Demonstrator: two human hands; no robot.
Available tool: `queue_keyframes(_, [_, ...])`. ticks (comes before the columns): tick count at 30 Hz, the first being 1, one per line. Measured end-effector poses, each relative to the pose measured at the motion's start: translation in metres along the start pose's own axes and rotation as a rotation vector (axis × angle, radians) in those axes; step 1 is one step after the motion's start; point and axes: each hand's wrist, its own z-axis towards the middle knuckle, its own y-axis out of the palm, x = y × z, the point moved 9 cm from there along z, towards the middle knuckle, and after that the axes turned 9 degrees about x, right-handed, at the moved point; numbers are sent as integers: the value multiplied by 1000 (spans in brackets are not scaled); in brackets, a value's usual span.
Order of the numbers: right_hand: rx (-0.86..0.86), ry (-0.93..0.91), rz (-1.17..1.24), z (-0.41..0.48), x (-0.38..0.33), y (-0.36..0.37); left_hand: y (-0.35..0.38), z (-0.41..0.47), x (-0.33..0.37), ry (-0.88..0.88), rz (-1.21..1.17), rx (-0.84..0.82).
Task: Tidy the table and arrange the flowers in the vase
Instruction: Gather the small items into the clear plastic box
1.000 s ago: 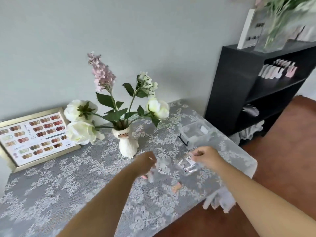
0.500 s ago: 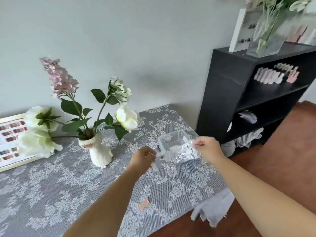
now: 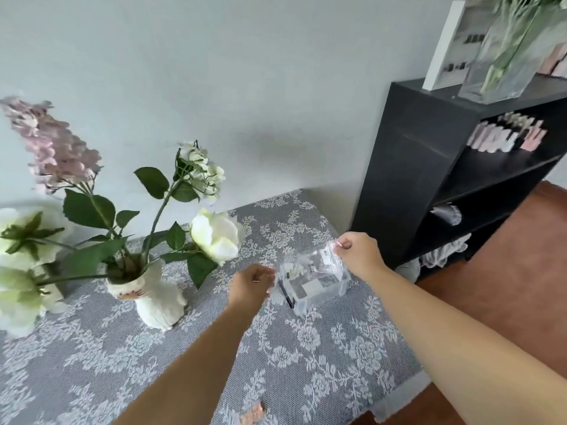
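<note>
Head view: clear packets held over a clear box near the table's far right corner.

Left hand (image 3: 252, 282) curled, fingertips pinched on the left edge of a clear plastic packet (image 3: 291, 271); right hand (image 3: 357, 252) pinched on the top corner of another clear packet (image 3: 323, 265), both held low over a small transparent box (image 3: 316, 291) close to the right edge of the lace-covered table (image 3: 337, 348), seemingly for dropping inside. Whether the packets touch the box cannot be told. White vase (image 3: 153, 297) upright well toward the left edge, already stocked with flowers (image 3: 214, 237), set apart from the clutter. Small pink scrap (image 3: 253, 414) loose at the near edge, judged next for collection. Black shelf (image 3: 429, 167) beside the table, off its far right corner.
</note>
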Motion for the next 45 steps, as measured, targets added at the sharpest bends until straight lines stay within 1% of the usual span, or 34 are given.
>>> queue_keyframes(5, [-167,-15,-144,8,5,41,0,3,-20,-110,-138,21])
queue_keyframes(8, [-272,-17,-228,6,6,62,-2,4,-25,-146,-117,43])
queue_keyframes(10, [-332,-52,-281,5,6,75,-3,5,-25,-153,-92,52])
queue_keyframes(14, [-379,-54,-326,4,10,85,-1,4,-17,-158,-90,63])
queue_keyframes(17, [-403,-122,-378,5,6,83,5,6,-6,-123,-91,73])
queue_keyframes(20, [-396,-175,-292,12,1,67,15,11,7,-62,-16,73])
queue_keyframes(22, [-368,-235,-194,20,-2,54,24,15,19,-3,66,54])
queue_keyframes(24, [-386,-317,-153,27,0,46,35,20,30,44,159,15])
queue_keyframes(26, [-479,-372,-211,29,9,50,48,25,37,70,276,-34])
queue_keyframes(28, [-600,-388,-257,25,20,57,58,29,41,81,383,-69])
queue_keyframes(30, [-674,-442,-303,19,26,63,66,33,45,100,467,-93])
queue_keyframes(32, [-696,-492,-340,16,31,68,72,35,44,112,527,-99])
queue_keyframes(36, [-710,-505,-302,16,32,63,87,30,38,117,641,-143])
queue_keyframes(37, [-713,-509,-301,15,30,62,87,29,38,135,663,-144])
queue_keyframes(41, [-698,-557,-305,16,19,61,73,25,44,249,724,-32])
queue_keyframes(45, [-687,-517,-271,20,12,63,59,19,44,259,696,8])
